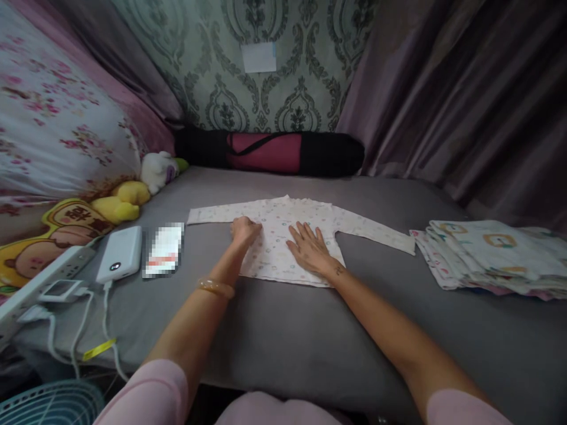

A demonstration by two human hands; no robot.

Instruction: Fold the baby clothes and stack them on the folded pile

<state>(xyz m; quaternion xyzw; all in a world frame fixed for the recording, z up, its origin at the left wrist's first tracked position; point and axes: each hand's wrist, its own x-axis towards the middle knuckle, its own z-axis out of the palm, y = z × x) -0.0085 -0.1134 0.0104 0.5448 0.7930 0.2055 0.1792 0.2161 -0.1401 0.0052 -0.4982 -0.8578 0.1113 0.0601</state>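
A small white long-sleeved shirt [274, 236] with a fine print lies spread on the grey bed sheet, its sleeves stretched out to both sides and its hem toward me. My left hand [245, 231] is closed at the shirt's left side edge, just below the left sleeve, with the fingers pinching the cloth there. Flat on the right part of the shirt's body rests my right hand [310, 251], fingers spread. A bangle sits on my left wrist.
Folded printed cloths [496, 257] are stacked at the right. On the left lie a power bank [119, 254], a blurred-out packet [163, 251], a power strip [66, 268] with cables, and plush toys [119, 200]. A long black-and-red bag [266, 152] lies along the wall.
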